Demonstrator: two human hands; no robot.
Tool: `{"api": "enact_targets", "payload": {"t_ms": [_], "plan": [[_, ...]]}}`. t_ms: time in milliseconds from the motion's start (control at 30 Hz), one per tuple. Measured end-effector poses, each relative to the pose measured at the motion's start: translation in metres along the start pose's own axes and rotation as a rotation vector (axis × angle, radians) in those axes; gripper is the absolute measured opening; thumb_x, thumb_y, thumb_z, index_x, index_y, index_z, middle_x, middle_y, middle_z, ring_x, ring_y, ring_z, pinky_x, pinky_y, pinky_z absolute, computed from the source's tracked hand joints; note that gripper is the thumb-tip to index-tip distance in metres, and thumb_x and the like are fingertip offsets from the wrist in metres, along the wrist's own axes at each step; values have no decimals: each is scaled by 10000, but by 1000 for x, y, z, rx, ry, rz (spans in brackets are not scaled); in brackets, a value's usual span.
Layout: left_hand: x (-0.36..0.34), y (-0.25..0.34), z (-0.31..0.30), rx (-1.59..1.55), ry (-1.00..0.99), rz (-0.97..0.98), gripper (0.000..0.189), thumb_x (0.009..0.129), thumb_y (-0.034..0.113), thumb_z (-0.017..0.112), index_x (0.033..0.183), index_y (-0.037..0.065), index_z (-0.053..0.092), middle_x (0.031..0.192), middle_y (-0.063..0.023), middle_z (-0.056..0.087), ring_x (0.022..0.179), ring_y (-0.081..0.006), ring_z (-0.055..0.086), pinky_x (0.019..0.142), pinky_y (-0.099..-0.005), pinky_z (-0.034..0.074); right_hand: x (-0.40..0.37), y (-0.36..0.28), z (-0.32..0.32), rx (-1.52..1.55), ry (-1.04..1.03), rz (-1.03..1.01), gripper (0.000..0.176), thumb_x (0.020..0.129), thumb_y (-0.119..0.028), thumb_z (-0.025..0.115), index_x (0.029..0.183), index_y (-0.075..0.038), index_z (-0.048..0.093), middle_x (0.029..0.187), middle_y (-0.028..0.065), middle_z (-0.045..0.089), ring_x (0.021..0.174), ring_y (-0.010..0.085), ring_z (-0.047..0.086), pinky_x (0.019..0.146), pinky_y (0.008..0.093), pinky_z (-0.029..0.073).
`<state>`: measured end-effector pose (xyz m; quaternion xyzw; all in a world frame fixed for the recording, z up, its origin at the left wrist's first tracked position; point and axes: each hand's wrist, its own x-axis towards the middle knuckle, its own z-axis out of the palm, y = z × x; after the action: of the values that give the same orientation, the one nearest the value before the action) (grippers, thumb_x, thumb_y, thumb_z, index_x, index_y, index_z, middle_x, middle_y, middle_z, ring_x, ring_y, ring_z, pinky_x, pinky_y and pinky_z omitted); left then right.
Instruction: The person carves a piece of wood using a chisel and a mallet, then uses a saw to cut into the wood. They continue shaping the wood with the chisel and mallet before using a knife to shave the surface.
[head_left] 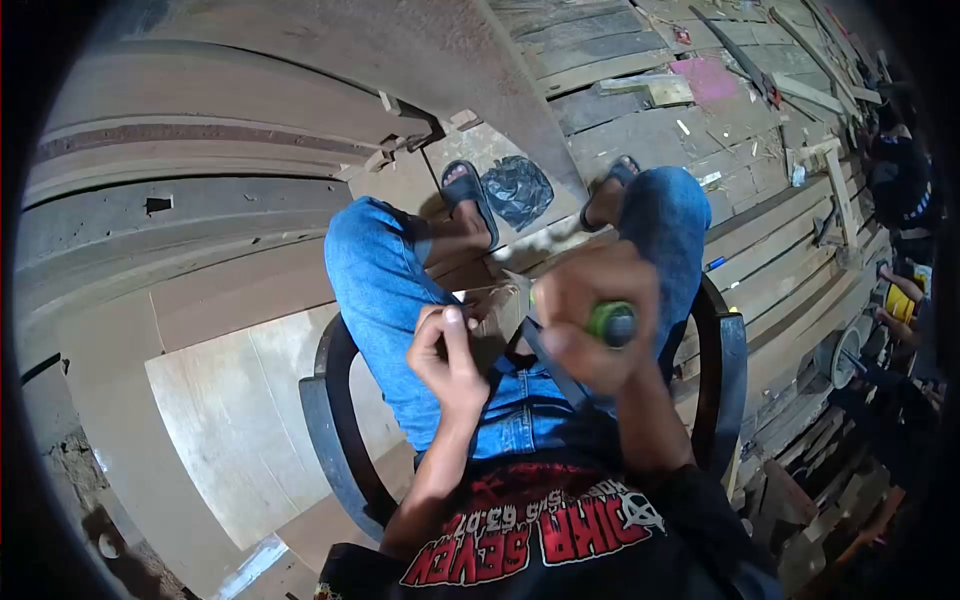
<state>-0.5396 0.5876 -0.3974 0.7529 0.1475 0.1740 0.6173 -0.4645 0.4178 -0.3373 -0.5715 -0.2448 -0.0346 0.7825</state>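
Closest to the lens is a black T-shirt (560, 530) with red lettering, and above it a lap in blue jeans (385, 290), seated in a dark chair (335, 420).

At the far left a pale plywood sheet (230, 420) lies on the floor beside the chair's left arm. Over the left thigh, the left hand (450, 355) pinches a small wooden piece (497, 300) between thumb and fingertips, holding it above the middle of the lap. Just to its right, the right hand (598, 322) is clenched in a fist around a green-handled tool (613, 323). The butt of the handle faces the camera and the working end points down toward the wood, hidden by the fist.

The piece looks thin, light and stiff. It is probably easy to split or let slip, so it is best pinched by its edges at the end away from the tool tip.

Beyond the knees, a black bag (518, 190) lies between two sandals (466, 190). At the right, a plank floor (770, 250) carries offcuts, and another person (905, 190) sits at the edge.
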Motion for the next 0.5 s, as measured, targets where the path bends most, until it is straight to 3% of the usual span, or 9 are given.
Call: {"api": "enact_targets", "payload": {"t_ms": [133,233,333,433,500], "plan": [[-3,1,-9,14,2,-45,328,1023,103,622,725,-34,599,769,-59,616,738,-118,544,691,-289,423,10,-43,9,245,141,-22,296,681,-23,681,571,-94,416,515,-2,454,419,129,471,436,269,339],[11,6,-23,60,13,-23,332,1012,100,644,709,-30,604,761,-62,627,728,-117,547,690,-286,424,6,-37,7,371,194,133,285,699,-28,670,573,-86,421,517,-3,452,428,122,468,445,272,326],[18,6,-26,73,4,-28,319,995,89,671,704,-28,610,740,-61,619,717,-122,544,684,-291,425,5,2,6,77,-64,9,397,833,-175,739,599,-114,424,544,-12,498,435,103,448,429,261,342],[16,4,-20,64,-32,-41,295,972,77,699,706,-32,631,735,-64,616,711,-128,543,682,-295,429,-6,34,21,235,-22,219,421,844,-193,741,587,-111,418,548,-9,500,436,109,446,439,264,349],[15,9,-14,91,-67,-28,264,954,62,715,716,-32,652,736,-62,623,701,-126,552,673,-293,433,5,20,16,140,0,110,434,844,-210,752,590,-116,414,542,-8,499,437,109,446,443,264,350]]}}
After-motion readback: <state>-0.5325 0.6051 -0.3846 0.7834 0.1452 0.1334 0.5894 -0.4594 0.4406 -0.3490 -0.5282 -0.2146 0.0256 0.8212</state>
